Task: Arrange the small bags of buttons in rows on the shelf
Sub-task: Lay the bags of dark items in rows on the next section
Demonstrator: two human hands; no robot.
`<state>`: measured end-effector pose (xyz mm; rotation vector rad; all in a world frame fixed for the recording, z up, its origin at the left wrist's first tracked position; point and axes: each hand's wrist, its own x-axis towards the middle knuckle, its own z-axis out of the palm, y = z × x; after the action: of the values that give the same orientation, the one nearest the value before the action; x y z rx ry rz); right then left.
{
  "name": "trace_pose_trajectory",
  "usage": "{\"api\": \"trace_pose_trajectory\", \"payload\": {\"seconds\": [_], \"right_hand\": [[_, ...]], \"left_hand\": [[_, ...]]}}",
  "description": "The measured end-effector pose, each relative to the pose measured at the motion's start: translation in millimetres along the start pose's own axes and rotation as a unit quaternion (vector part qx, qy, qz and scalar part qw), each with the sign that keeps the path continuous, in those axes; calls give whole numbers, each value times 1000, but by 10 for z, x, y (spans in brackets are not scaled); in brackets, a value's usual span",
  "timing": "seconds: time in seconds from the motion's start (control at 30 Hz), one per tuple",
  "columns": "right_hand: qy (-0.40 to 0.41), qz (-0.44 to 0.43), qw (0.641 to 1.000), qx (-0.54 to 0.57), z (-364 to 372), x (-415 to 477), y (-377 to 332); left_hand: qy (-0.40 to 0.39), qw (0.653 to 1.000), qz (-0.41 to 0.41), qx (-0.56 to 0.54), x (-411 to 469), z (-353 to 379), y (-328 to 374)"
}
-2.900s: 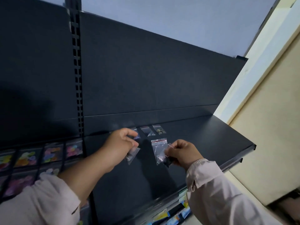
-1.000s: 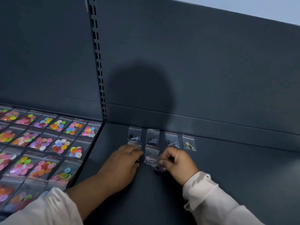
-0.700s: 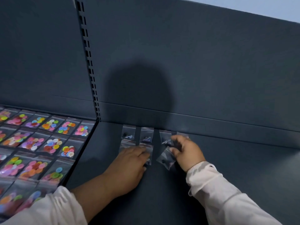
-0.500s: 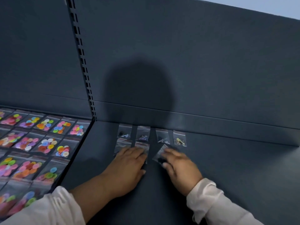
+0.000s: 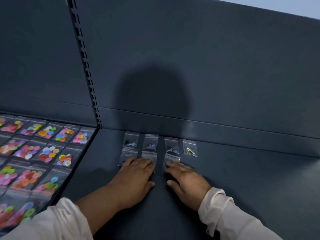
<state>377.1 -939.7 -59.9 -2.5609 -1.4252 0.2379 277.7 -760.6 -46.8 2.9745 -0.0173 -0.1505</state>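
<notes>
Several small clear bags of dark buttons lie in a back row on the dark shelf (image 5: 242,170), from one bag (image 5: 131,139) at the left to a gold-button bag (image 5: 190,147) at the right. A second row lies in front. My left hand (image 5: 134,177) lies flat, its fingertips pressing the two left bags (image 5: 127,154) of that row. My right hand (image 5: 185,179) lies flat too, fingertips on the third bag (image 5: 171,159). Both hands' fingers are straight.
The neighbouring shelf at the left holds several rows of bags with bright coloured buttons (image 5: 46,153). A slotted upright (image 5: 86,66) divides the two bays. The back panel (image 5: 207,66) rises behind the rows.
My right hand has laid its bag flat in the second row and now presses it with straight fingers. The left hand stays pressed on its bags.
</notes>
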Motion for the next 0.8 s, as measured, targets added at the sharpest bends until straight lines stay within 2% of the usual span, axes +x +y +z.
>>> {"api": "trace_pose_trajectory", "payload": {"seconds": [0.27,0.4,0.47,0.63,0.8], "right_hand": [[27,3,999,32,30,-3,-17],[79,27,995,53,-14,24,-15],[77,51,995,30,-56,88,21],[23,104,994,-30,-166,309,84],[-9,110,993,-39,-149,424,97]], "left_hand": [[16,1000,4,-19,4,-10,12],[91,995,13,-23,43,-73,0],[107,994,0,-12,104,-132,-7],[39,998,-44,10,325,-202,-52],[-6,999,-50,12,481,-189,-49]]}}
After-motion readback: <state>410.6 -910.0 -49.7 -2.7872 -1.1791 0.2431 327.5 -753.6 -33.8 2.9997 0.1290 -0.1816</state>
